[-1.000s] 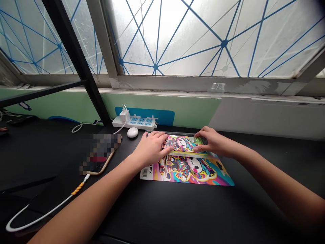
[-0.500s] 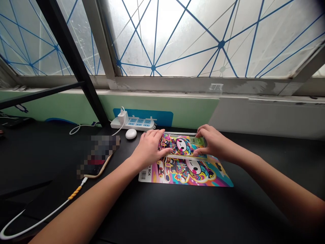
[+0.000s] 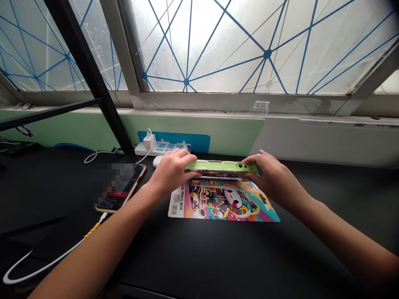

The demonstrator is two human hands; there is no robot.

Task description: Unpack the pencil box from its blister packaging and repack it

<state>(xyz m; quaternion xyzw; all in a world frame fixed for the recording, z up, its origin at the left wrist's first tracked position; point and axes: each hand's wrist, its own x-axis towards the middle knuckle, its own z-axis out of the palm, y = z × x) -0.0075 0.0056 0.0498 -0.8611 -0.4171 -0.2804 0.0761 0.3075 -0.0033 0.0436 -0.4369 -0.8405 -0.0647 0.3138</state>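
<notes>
Between my hands is a pencil box [image 3: 218, 166], tilted so its light green side with small round holes faces me. My left hand [image 3: 175, 168] grips its left end, fingers over the far edge and thumb in front. At the right end, my right hand [image 3: 267, 172] pinches it the same way. Below and in front lies a colourful printed backing card [image 3: 224, 203], flat on the desk, with "PENCIL BOX" lettering at its left. A clear plastic strip [image 3: 218, 183] shows along the card's far edge, partly hidden by the box.
A phone [image 3: 124, 191] with a white charging cable [image 3: 52, 272] lies to the left. Against the wall stands a white power strip [image 3: 160, 146], with a small white rounded case [image 3: 157, 161] partly behind my left hand. A black slanted post [image 3: 93, 79] rises at the left of the black desk [image 3: 202, 257].
The pencil box has been raised and turned from lying printed face up to showing its green side. Both hands moved with it, and more of the card is uncovered.
</notes>
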